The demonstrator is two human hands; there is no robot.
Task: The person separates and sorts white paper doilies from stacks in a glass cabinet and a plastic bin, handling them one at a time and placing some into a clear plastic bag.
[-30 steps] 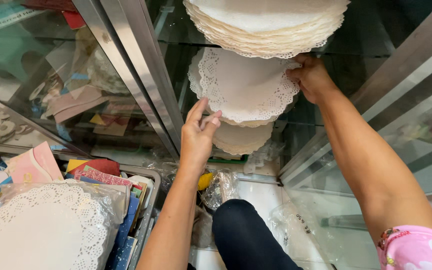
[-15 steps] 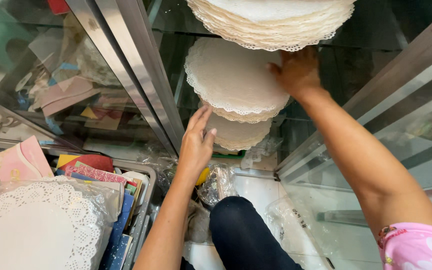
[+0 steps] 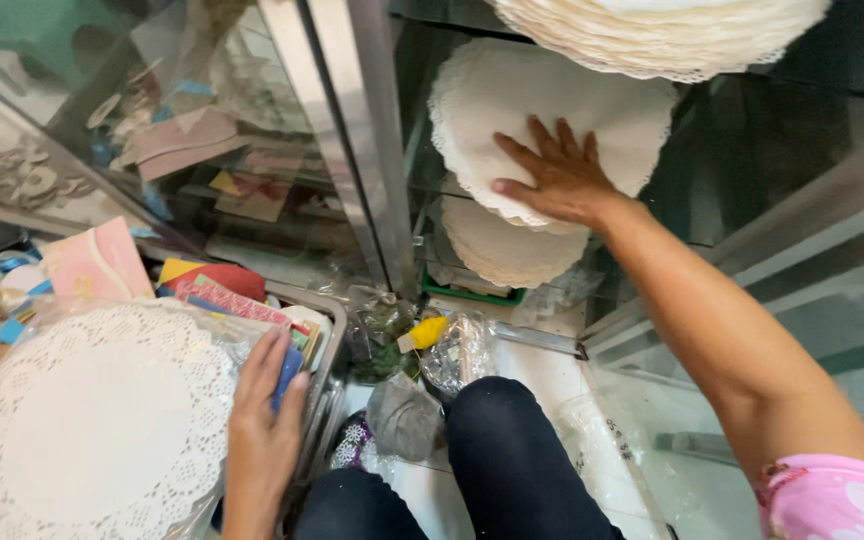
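Note:
My right hand (image 3: 557, 175) lies flat, fingers spread, on a stack of white lace paper doilies (image 3: 512, 110) on a glass shelf inside a cabinet. Another doily stack (image 3: 652, 35) sits on the shelf above, and a smaller stack (image 3: 507, 250) on the shelf below. My left hand (image 3: 264, 410) rests with its fingers apart on the edge of a tray (image 3: 324, 375), beside a bagged large white doily (image 3: 87, 420). It grips nothing that I can see.
The tray holds coloured card packs (image 3: 217, 290) and a pink envelope (image 3: 97, 265). A metal cabinet post (image 3: 352, 140) stands between the shelves and a glass panel. Crumpled plastic bags (image 3: 432, 360) lie on the floor by my dark-trousered knee (image 3: 512, 450).
My left hand has dropped from the cabinet front down to the tray edge. My right hand has shifted from the doily stack's right rim onto its top, flat.

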